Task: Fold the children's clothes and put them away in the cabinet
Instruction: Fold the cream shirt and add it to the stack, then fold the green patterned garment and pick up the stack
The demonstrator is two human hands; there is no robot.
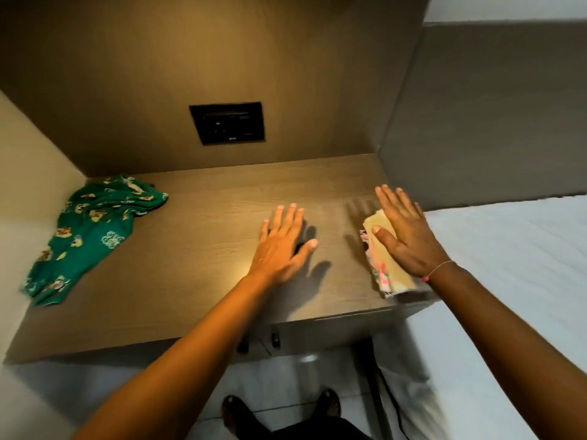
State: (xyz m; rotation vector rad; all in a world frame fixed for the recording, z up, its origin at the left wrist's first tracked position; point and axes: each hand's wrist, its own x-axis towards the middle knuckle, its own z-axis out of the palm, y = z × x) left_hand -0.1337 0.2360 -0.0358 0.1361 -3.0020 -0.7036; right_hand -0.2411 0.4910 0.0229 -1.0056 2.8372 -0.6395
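A small folded pale-yellow garment with a pink floral print (pixel 386 268) lies near the right front corner of the brown wooden cabinet top (pixel 197 274). My right hand (pixel 406 236) lies flat on it, fingers spread, pressing rather than gripping. My left hand (pixel 282 242) hovers flat just above the bare wood in the middle, fingers apart and holding nothing. A crumpled green children's garment with cartoon prints (pixel 85 230) lies unfolded at the far left of the top, against the side wall.
A black socket panel (pixel 227 127) is set in the back wall. A grey padded headboard (pixel 489 115) and a white bed (pixel 514 296) are on the right. Two dark drawer handles (pixel 274 339) sit below the front edge. My feet stand on the white tiled floor.
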